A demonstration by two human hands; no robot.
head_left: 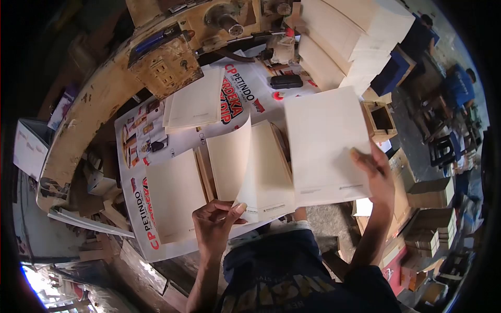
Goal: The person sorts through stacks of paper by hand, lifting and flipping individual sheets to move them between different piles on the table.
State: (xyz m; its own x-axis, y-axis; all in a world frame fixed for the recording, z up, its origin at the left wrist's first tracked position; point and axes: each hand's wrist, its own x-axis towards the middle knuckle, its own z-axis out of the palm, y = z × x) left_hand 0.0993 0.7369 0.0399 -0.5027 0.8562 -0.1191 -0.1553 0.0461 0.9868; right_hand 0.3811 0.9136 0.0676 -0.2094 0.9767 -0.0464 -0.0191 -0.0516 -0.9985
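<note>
Cream sheets lay in stacks across the table, which had a printed banner (175,136) spread over it, its red and black lettering showing between the piles. The person's left hand (215,221) was closed narrow at the near edge, thumb and fingers pinching the lower corner of a curled sheet (247,180). That sheet stood up in a bend over the middle stack (228,159), its upper end curving to a point. Just to the right of it lay another stack (269,169), with small print along its near edge. The right hand (377,175) gripped a block of paper (329,143) by its right side, thumb on top, holding it beside the stacks; it looked like a pad of several sheets, though I couldn't be sure of the thickness. Small print ran along its lower edge too.

One stack (177,195) lay left of the middle one, and a further stack (194,101) sat farther back, near a worn beige machine (167,65). A black case (286,81) rested beyond, near a tall pile of paper (334,52). Off to the right, two people in blue were in the background.
</note>
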